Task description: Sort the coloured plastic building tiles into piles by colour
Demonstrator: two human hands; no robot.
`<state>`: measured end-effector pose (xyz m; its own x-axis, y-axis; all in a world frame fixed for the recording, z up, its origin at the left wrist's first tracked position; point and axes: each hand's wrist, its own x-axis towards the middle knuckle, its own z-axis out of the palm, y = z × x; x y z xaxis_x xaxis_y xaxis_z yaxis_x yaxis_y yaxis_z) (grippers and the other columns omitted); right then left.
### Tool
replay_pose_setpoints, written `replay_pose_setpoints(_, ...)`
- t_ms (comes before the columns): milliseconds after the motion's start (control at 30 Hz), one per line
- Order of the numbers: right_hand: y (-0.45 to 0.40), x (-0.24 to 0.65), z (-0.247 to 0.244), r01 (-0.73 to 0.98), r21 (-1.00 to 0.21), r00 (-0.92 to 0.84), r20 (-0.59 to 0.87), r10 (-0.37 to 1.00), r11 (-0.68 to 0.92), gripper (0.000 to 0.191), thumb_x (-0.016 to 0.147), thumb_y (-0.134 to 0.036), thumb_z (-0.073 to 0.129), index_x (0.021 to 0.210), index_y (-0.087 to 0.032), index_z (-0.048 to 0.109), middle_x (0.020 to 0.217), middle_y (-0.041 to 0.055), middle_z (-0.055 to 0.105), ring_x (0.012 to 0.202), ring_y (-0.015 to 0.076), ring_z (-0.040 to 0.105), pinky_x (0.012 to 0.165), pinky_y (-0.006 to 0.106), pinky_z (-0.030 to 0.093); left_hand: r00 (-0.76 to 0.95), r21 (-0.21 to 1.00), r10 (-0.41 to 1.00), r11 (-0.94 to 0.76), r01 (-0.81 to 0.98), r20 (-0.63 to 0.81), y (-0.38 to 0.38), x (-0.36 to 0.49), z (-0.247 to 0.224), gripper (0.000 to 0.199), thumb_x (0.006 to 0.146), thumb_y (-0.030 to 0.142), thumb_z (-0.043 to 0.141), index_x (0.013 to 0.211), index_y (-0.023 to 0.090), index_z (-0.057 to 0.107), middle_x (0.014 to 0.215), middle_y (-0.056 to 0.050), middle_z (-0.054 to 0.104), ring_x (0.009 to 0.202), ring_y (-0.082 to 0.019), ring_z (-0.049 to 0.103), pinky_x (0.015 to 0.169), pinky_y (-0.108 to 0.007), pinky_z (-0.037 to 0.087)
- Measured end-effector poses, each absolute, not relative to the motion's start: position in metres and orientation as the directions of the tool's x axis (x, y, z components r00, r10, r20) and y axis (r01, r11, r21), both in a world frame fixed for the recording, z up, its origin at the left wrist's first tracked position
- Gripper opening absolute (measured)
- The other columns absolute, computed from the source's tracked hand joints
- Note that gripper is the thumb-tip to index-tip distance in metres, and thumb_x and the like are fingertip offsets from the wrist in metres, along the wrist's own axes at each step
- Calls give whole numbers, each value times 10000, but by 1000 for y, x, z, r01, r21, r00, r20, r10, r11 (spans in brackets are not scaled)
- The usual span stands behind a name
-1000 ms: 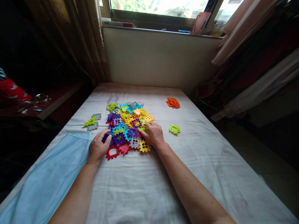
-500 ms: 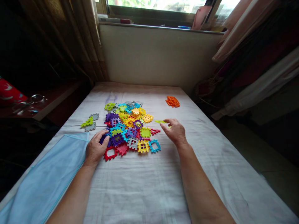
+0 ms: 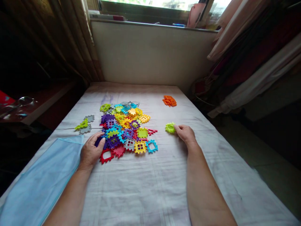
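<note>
At the right of the pile, my right hand (image 3: pixel 185 133) pinches a lime-green interlocking plastic tile (image 3: pixel 170 127) by its right edge, with its toothed face turned up. My left hand (image 3: pixel 91 150) rests at the left side of a heap of similar tiles, thumb apart from the fingers, its fingertips touching a dark purple tile (image 3: pixel 98 141). Nearest to it in the heap lie a red frame tile (image 3: pixel 102 159), a solid red tile (image 3: pixel 119 151) and a purple window tile (image 3: pixel 113 141). A yellow window tile (image 3: pixel 140 147) and a blue frame tile (image 3: pixel 152 146) lie at the front right.
A small orange pile of tiles (image 3: pixel 169 101) sits at the far right of the cloth-covered surface (image 3: pixel 131 194). Grey tiles (image 3: pixel 89 118) and green pieces (image 3: pixel 81 124) lie at the left. A light blue cloth (image 3: pixel 44 175) spreads along the left edge.
My right hand has shifted slightly right; the lime-green tile, earlier partly hidden and seen nearly edge-on, now shows its face. My left hand stays by the heap. The view has turned a little.
</note>
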<state>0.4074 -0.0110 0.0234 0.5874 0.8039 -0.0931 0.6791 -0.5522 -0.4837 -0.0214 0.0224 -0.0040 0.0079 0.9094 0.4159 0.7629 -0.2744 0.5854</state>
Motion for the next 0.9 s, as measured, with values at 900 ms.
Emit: replay_pose_setpoints(900,1,296,15,904,-426,63,233,970,44,305,848,-356,627,1106,-224,724,1172,95,690,1090,249,602,938,364,455,31,582,907,-296,758,421,20,-19,-3,389,860,443,480,1082,200,685,1205,-84,707,1135,-242,650,1046,-400,482)
